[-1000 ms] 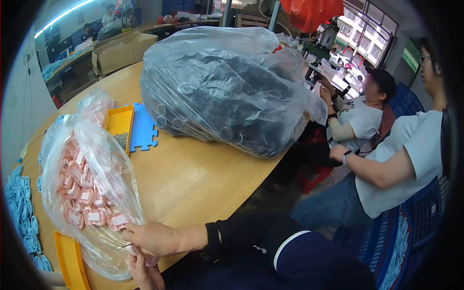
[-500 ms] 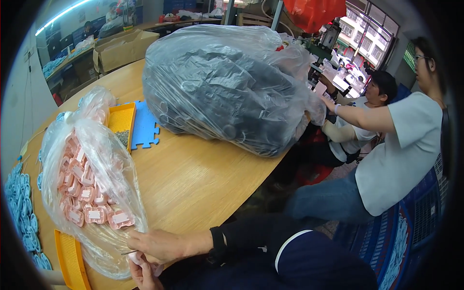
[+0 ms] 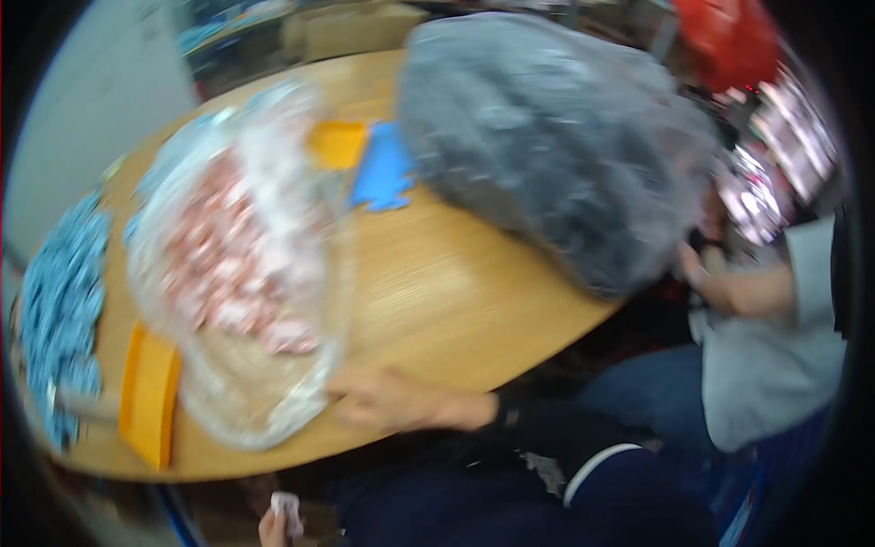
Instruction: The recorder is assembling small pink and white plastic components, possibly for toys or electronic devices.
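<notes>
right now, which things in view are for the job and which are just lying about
Likely for the job:
small pale piece in left hand
clear bag of pink parts by right hand

Seemingly just lying about:
large bag of dark things
blue mat
near yellow tray
far yellow tray
blue pieces

Blur smears the pink pieces in the clear bag into one mass, past counting. The right hand is too blurred to show whether its fingers hold anything. The lower edge cuts off most of the left hand, which holds a pale piece of unclear shape. Cloudy plastic veils what fills the large bag.
</notes>
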{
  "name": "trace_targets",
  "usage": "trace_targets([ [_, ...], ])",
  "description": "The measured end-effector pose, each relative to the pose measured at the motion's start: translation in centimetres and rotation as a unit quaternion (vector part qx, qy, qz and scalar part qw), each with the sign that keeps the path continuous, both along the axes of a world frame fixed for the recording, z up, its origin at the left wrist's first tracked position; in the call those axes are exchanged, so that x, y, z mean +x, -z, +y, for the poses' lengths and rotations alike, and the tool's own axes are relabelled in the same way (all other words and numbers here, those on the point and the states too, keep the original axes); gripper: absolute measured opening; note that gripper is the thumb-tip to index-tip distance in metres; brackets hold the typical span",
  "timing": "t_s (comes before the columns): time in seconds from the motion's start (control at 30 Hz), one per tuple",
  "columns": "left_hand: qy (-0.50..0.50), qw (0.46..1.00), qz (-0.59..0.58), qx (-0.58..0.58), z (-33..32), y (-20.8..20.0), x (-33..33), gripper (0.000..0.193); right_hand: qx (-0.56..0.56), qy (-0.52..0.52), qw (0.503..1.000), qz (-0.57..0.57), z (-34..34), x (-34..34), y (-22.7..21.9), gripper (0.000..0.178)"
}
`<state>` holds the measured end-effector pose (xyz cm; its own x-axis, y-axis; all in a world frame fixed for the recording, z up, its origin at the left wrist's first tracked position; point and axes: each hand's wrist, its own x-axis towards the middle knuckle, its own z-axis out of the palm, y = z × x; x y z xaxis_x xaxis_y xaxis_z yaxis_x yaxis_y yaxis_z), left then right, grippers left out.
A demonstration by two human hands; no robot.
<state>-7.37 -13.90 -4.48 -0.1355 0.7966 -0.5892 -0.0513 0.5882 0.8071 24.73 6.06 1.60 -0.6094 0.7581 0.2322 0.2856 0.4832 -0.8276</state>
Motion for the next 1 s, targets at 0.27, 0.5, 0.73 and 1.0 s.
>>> trace_targets([
  [0.27, -0.046, 0.953, 0.295, 0.059, -4.9, 13.4, -5.6, 0.063, -0.012, 0.078, 0.997, -0.028, 1.4, 3.0, -0.3, 0.025],
  [0.5, 0.043, 0.957, 0.287, 0.018, 1.1, 14.7, -1.0, 0.058, -0.031, 0.143, 0.989, -0.013, -0.3, 6.0, 1.3, 0.03],
  [0.73, 0.086, 0.966, 0.231, 0.076, 3.7, 13.1, 2.9, 0.053, -0.032, 0.142, 0.989, -0.021, -0.4, 6.5, 3.1, 0.029],
  [1.0, 0.184, 0.924, 0.332, 0.055, 5.9, 5.9, 10.3, 0.044, -0.039, 0.112, 0.993, -0.007, -1.3, 5.5, 3.2, 0.029],
])
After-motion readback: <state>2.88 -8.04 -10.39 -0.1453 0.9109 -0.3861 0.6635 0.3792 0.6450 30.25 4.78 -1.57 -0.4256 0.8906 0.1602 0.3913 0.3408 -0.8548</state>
